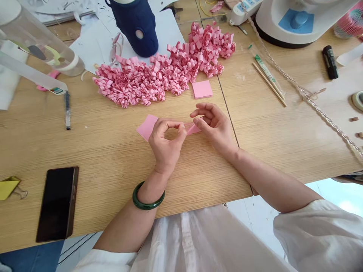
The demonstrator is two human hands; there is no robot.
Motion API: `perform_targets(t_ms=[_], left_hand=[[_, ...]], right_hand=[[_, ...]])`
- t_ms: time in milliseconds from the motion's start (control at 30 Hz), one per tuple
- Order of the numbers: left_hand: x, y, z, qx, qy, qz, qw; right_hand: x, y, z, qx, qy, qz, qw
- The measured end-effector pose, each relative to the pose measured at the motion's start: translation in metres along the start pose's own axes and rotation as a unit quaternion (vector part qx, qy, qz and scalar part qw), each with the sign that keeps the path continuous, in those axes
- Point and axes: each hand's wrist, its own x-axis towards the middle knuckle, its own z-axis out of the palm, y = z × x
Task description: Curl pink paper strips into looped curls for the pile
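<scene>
My left hand [167, 141] pinches a thin pink paper strip [193, 129] between thumb and forefinger. At the strip's other end is my right hand [214, 126], with its thumb against the paper and its fingers curved. A pink paper sheet [146, 127] lies partly beneath my left hand. Just beyond my right hand rests a small stack of pink paper squares [202, 89]. Behind both hands stretches a long heap of curled pink paper flowers [153, 79].
A dark blue tumbler [138, 30] stands behind the flowers. At left are a clear bottle [48, 41], a pen [67, 109] and a phone [57, 204]. On the right lie wooden sticks [269, 84], a braided cord [320, 111], a black glue stick [330, 62] and a white machine [283, 22].
</scene>
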Motion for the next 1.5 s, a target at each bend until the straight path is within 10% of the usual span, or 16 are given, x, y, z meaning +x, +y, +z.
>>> perform_targets(t_ms=[200,700,1200,1500], left_hand=[[-0.001,0.000,0.003,-0.113,-0.006,-0.076,0.991],[-0.002,0.002,0.002,-0.071,-0.018,-0.047,0.996],[-0.004,0.013,0.002,0.188,0.050,0.189,0.963],[-0.010,0.016,0.005,0.154,-0.016,0.212,0.965]], right_hand=[[0.001,-0.002,0.003,0.050,-0.088,0.085,0.991],[-0.007,0.002,0.006,-0.154,-0.029,-0.109,0.982],[-0.014,0.001,0.009,-0.148,0.007,-0.144,0.978],[-0.013,-0.001,0.009,-0.189,0.059,-0.120,0.973]])
